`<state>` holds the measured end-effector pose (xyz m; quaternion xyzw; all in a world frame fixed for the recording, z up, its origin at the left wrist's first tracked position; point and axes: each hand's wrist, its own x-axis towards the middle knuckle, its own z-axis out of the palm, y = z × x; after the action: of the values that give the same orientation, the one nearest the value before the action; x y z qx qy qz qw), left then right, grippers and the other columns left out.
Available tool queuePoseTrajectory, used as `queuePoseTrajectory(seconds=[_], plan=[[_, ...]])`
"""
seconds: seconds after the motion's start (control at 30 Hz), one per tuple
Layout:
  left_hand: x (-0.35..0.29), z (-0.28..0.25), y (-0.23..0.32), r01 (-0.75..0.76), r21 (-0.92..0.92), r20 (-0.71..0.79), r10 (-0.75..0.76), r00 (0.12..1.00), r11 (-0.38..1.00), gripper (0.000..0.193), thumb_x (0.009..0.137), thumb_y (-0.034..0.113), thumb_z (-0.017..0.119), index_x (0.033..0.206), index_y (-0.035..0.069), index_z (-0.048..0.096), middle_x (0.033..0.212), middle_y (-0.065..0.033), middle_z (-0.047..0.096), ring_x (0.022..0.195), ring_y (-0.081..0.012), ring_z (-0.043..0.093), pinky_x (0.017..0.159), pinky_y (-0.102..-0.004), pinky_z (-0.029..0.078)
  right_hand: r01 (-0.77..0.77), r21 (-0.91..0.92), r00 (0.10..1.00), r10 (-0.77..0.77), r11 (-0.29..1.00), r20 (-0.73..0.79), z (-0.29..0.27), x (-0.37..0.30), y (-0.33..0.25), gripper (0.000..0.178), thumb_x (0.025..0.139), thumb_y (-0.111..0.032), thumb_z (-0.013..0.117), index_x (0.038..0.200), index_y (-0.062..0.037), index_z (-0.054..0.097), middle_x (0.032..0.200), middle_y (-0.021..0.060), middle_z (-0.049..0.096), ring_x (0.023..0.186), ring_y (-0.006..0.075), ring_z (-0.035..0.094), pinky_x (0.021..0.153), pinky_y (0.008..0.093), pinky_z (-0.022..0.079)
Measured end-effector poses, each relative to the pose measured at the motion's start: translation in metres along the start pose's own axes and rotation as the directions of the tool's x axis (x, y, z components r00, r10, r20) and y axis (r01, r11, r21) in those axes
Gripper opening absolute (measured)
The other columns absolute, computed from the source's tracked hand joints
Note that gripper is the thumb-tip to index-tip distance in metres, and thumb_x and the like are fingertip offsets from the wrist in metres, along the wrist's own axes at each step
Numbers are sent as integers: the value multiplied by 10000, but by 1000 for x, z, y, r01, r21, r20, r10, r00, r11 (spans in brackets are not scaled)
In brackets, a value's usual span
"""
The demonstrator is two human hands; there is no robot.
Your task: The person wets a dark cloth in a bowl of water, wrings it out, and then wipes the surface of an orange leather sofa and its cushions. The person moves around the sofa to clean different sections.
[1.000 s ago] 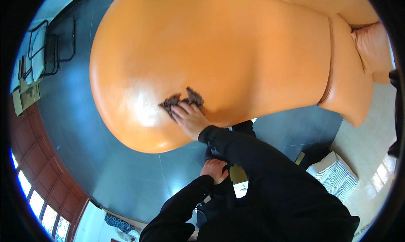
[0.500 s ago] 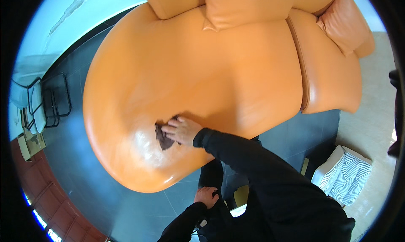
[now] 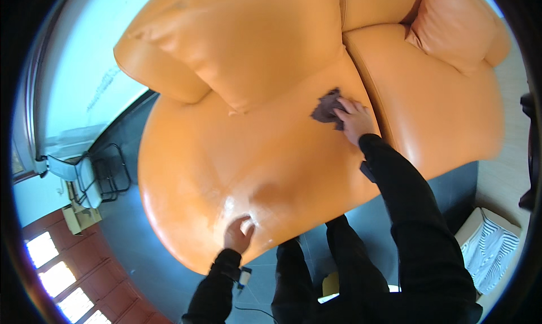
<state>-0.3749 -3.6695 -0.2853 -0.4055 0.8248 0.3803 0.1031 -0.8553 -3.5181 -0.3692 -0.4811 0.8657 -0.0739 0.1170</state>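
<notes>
Right hand (image 3: 357, 122) has its fingertips on the right edge of the dark brown cloth (image 3: 326, 109), which sits crumpled on the orange seat (image 3: 288, 160), near the seam (image 3: 370, 92) and below the big cushion (image 3: 254, 47). Fingers a bit spread; can't tell if the cloth is pinched or only pressed. Most of it sticks out past the fingertips, so pressure is probably patchy: better to get the palm over it, spread it flat, use light even pressure in overlapping strokes, and not snag the ragged edge in the seam. Left hand (image 3: 237, 236) is at the seat's front edge, thumb and fingers curved with a gap, nothing visible in it; contact unclear. Could brace there.
</notes>
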Motion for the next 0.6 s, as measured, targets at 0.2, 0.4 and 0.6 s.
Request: queuePoseTrajectory(seconds=[0.2,0.4,0.6], plan=[[166,-182,158,-344,426,-443,524,727,837,610,807,129,762,1334,-15,491,1323,-215,557,1239,-383,534,1053,-447,424,-189,67,980,192,980,-49,12,-18,71,468,782,-79,693,1241,-169,660,1490,17,425,1288,305,444,993,462,429],[273,-253,290,-312,634,-386,639,665,708,837,749,343,816,1405,-7,432,1387,-216,507,1297,-376,481,1086,-454,381,-258,156,962,269,953,-48,22,-20,72,468,773,-78,698,1229,-178,671,1511,26,396,1296,308,442,1013,474,422],[318,-237,320,-76,864,-245,547,800,498,1003,721,669,726,1416,3,446,1328,-198,556,1256,-342,521,1073,-441,363,-271,144,962,274,952,-6,19,-21,68,499,771,-85,700,1257,-191,658,1519,20,385,1307,301,432,999,473,422]])
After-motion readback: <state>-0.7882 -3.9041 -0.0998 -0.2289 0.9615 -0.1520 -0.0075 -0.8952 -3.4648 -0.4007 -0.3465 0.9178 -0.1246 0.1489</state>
